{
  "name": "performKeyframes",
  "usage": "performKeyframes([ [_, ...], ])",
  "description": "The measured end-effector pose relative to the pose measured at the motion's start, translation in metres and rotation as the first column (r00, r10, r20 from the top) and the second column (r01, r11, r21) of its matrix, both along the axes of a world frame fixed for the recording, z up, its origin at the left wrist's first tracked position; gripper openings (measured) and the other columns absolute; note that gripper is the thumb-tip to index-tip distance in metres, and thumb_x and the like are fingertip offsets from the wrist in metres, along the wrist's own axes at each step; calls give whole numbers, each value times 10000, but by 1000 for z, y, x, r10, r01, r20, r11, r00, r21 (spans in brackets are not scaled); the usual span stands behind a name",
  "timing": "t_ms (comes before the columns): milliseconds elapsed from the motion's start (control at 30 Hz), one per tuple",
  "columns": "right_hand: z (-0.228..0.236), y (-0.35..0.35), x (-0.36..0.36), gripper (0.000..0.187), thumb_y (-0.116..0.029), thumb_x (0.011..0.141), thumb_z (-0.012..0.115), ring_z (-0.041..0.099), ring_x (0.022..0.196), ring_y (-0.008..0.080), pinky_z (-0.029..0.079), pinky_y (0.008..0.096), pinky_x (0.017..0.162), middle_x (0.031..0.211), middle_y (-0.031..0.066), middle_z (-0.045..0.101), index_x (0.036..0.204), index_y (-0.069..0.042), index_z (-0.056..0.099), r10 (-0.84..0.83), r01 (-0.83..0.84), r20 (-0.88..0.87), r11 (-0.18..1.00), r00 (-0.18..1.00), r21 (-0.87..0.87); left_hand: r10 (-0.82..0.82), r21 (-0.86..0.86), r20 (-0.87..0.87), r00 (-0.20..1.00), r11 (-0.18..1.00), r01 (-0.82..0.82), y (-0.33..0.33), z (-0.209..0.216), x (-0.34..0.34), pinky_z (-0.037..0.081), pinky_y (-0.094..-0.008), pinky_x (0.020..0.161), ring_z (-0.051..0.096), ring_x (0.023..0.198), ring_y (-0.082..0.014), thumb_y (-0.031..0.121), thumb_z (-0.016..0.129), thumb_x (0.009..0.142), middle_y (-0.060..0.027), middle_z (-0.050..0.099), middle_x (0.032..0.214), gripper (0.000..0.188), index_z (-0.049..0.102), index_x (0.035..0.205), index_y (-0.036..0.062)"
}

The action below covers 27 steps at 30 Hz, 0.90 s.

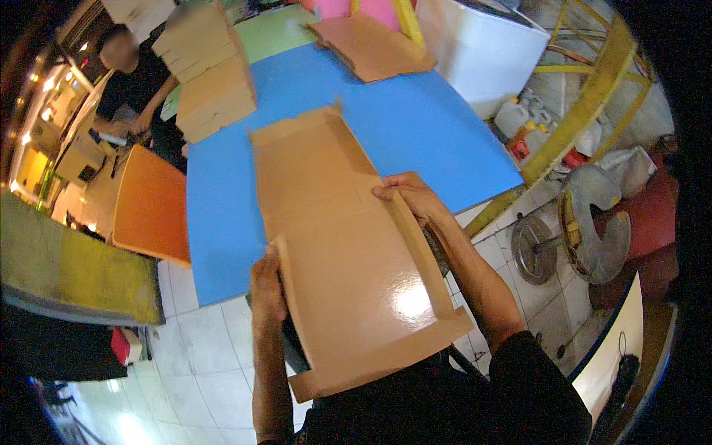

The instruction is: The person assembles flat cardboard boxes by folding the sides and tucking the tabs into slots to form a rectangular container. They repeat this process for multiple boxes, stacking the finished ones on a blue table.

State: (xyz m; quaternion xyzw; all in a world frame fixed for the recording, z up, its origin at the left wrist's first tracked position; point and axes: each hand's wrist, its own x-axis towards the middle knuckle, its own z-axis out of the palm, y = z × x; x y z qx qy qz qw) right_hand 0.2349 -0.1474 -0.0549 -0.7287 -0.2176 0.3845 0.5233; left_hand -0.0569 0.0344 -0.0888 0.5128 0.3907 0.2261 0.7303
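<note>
A brown cardboard box blank, partly folded with its side flaps turned up, stretches from my lap onto the blue tabletop. Its inner face is glossy and catches a bright reflection near me. My left hand grips the left side flap, thumb on top and the other fingers mostly hidden. On the far right side, near the cross crease, my right hand pinches the edge between thumb and fingers. The far panel of the blank lies on the table, while the near end overhangs the edge towards me.
Another flat cardboard piece rests at the table's far side. Stacked cardboard stands at the far left, close to a seated person. An orange chair is left of the table. At right are a white chest, yellow frame and plastic jugs.
</note>
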Motion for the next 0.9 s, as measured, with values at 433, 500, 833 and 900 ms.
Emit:
performKeyframes([
  [433, -10, -31, -107, 249, -220, 984, 595, 619, 714, 103, 518, 264, 653, 864, 39, 691, 1037, 11, 671, -233, 327, -323, 904, 917, 276, 45, 276, -85, 995, 961, -20, -29, 35, -11, 416, -266, 690, 463, 756, -82, 357, 448, 1042, 38, 550, 814, 378, 602, 901, 41],
  [500, -7, -31, -105, 257, -219, 986, 594, 609, 680, 87, 509, 242, 604, 855, 45, 692, 1024, 23, 672, -265, 364, -335, 889, 904, 279, 26, 116, -139, 990, 993, -10, -46, 42, -17, 426, -276, 701, 474, 780, -77, 346, 453, 1043, 29, 565, 832, 375, 612, 928, 27],
  [833, 19, -69, -118, 296, -288, 988, 599, 520, 640, 42, 435, 222, 575, 738, -44, 620, 911, -19, 696, 23, -7, -244, 998, 969, 64, 0, 148, -153, 988, 989, 23, -49, 25, -44, 431, -238, 628, 490, 719, -40, 285, 461, 1047, 38, 607, 815, 348, 637, 993, -10],
  [900, 16, -75, -107, 284, -270, 990, 594, 483, 615, 30, 404, 216, 546, 725, -61, 598, 872, -27, 685, 34, -31, -125, 999, 992, 25, -31, 83, -58, 998, 996, 35, -56, 29, -47, 428, -235, 619, 489, 708, -40, 286, 464, 1046, 43, 605, 809, 348, 640, 1013, -12],
])
